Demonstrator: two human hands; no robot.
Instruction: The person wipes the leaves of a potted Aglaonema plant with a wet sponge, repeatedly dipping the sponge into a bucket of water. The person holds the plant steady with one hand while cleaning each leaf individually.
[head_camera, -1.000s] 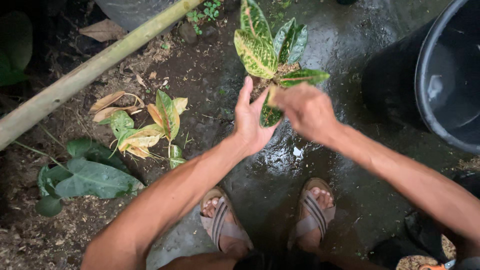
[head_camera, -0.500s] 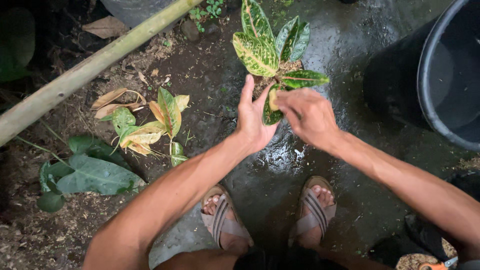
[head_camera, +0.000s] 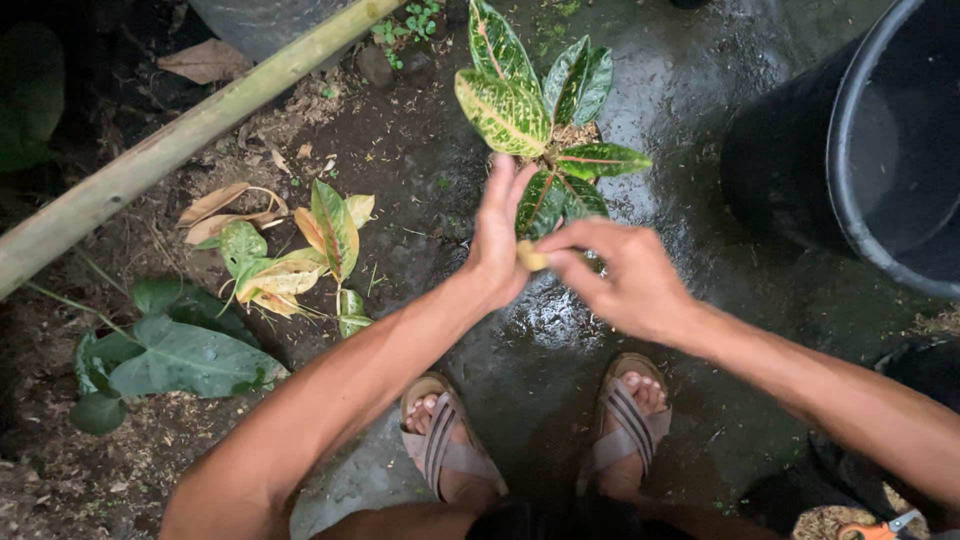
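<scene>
A croton cutting (head_camera: 535, 110) with green, yellow and red speckled leaves stands up between my hands over wet dark ground. My left hand (head_camera: 497, 235) holds its lower stem, fingers raised along the leaves. My right hand (head_camera: 620, 275) pinches a small yellowish piece (head_camera: 532, 258) at the base of the cutting, next to my left palm. The stem itself is hidden behind my hands.
A thick bamboo pole (head_camera: 180, 140) crosses the upper left. A small croton plant (head_camera: 310, 250) and a broad green leaf (head_camera: 185, 355) grow in soil at left. A large black bucket (head_camera: 880, 150) stands at right. My sandalled feet (head_camera: 540, 440) are below.
My right hand has slid down from the leaves to the base of the cutting and now pinches a yellowish piece there. My left hand keeps its hold.
</scene>
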